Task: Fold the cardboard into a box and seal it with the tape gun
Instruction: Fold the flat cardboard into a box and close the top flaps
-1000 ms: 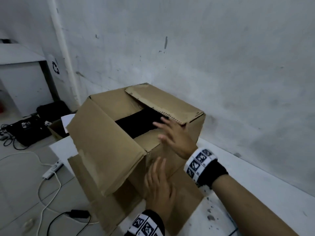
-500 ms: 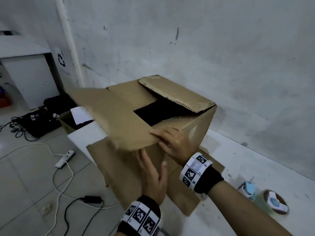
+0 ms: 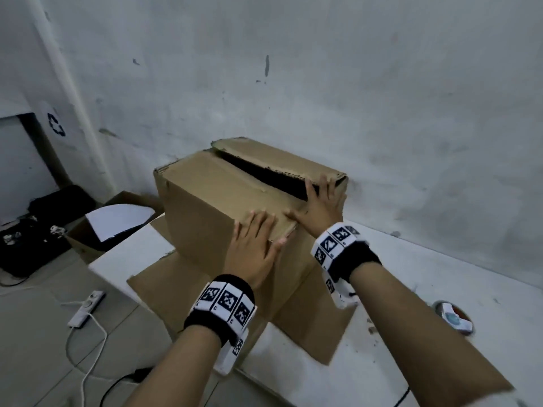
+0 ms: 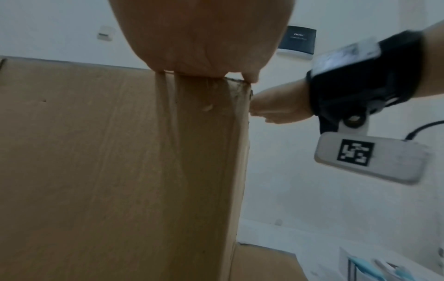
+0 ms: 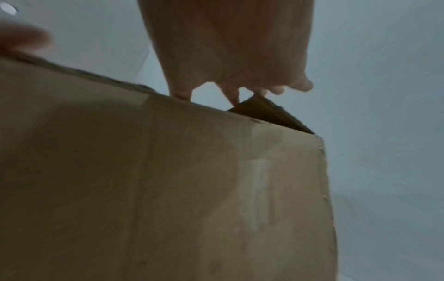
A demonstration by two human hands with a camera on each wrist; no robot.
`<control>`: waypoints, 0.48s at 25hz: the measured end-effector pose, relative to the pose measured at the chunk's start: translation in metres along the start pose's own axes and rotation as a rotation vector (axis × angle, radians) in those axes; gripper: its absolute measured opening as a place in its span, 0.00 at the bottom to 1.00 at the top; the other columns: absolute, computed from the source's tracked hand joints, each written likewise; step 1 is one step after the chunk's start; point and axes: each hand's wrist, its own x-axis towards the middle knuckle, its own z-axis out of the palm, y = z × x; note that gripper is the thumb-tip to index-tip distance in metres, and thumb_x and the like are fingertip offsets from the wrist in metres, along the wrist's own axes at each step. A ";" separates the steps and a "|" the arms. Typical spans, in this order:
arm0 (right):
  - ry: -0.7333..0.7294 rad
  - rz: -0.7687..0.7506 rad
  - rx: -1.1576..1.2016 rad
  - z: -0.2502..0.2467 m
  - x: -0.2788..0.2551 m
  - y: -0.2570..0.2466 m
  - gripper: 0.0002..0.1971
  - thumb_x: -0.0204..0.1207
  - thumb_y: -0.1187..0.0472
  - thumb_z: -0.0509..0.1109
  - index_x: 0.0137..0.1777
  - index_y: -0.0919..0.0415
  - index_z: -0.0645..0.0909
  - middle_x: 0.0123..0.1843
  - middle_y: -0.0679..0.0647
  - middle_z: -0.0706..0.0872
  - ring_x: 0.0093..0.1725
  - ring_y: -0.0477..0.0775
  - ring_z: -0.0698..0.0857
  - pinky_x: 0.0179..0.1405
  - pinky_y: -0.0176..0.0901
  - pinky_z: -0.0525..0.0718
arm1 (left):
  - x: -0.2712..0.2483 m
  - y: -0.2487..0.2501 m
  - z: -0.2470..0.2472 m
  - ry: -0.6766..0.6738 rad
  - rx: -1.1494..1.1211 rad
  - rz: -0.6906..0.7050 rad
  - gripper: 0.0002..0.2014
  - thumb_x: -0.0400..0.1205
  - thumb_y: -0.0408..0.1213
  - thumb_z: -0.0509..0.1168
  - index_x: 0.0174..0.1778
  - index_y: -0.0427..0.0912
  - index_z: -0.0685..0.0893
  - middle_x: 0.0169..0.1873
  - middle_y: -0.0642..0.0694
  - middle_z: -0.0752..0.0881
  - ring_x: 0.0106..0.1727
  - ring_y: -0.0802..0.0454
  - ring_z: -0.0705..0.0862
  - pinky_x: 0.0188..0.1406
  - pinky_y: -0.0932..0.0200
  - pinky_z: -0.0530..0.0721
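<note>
Head view: cardboard box (image 3: 223, 207) stands erected on the white table (image 3: 440, 292), near flap folded flat under the left hand (image 3: 252, 248), fingers spread and pressing; right hand (image 3: 320, 207), fingers splayed, pushes at the far flap (image 3: 282, 163), which sits ajar. Dark gap between flaps shows no contents I can make out. Judging by this, closing is nearly done; taping is left, with the tape gun (image 3: 454, 317) probably the blurred item at the table's right edge.

Your way past the box (image 3: 235, 207) is barred behind by the wall (image 3: 382, 98); bare counter (image 3: 411, 289) lies open on your right.
</note>
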 end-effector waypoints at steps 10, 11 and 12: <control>-0.265 -0.103 -0.208 0.002 0.042 0.022 0.39 0.79 0.32 0.39 0.81 0.56 0.58 0.84 0.58 0.59 0.83 0.59 0.56 0.82 0.59 0.53 | 0.024 0.025 -0.001 -0.074 0.283 0.108 0.39 0.81 0.61 0.30 0.74 0.38 0.70 0.75 0.42 0.72 0.80 0.47 0.64 0.79 0.47 0.53; -0.267 -0.102 -0.197 0.001 0.047 0.025 0.35 0.81 0.36 0.45 0.82 0.57 0.55 0.85 0.57 0.57 0.84 0.58 0.55 0.83 0.59 0.53 | 0.030 0.028 -0.002 -0.125 0.291 0.159 0.36 0.83 0.59 0.34 0.77 0.38 0.63 0.78 0.42 0.66 0.82 0.48 0.59 0.81 0.48 0.48; -0.278 -0.107 -0.203 -0.002 0.050 0.026 0.35 0.82 0.39 0.48 0.83 0.57 0.52 0.85 0.57 0.55 0.84 0.57 0.55 0.83 0.58 0.52 | 0.035 0.030 -0.003 -0.202 0.261 0.201 0.33 0.83 0.58 0.38 0.80 0.40 0.55 0.81 0.44 0.57 0.83 0.50 0.51 0.81 0.50 0.43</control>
